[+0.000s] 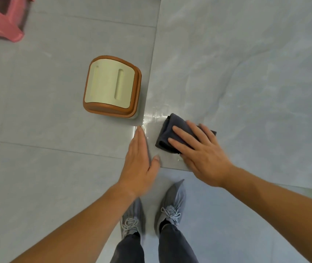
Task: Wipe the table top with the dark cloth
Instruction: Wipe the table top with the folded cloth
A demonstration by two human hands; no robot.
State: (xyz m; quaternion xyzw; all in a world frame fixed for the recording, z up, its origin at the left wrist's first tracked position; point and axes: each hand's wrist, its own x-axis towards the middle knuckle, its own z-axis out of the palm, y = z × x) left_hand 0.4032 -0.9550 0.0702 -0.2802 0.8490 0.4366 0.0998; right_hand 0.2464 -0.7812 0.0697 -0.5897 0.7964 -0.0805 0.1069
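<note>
- Now my right hand (198,154) lies flat, palm down, fingers spread and pointing to the far left, pressing on the dark cloth (172,131).
- My right forearm comes in from the near right, stretched over the table's near edge.
- That cloth is folded into a thick pad and sits on the table top (246,73) close to its near-left corner; its far-left part shows beyond my fingertips, while the rest is under my palm.
- My left hand (141,164) rests open at the table's left edge, fingers straight and held together, thumb lying on the corner just beside the cloth, not touching it.
- Left of the table, on the floor, stands a brown bin with a cream lid (111,86).
- Below the hands are my grey shoes (172,204), and a pink stool (1,18) stands far left.
</note>
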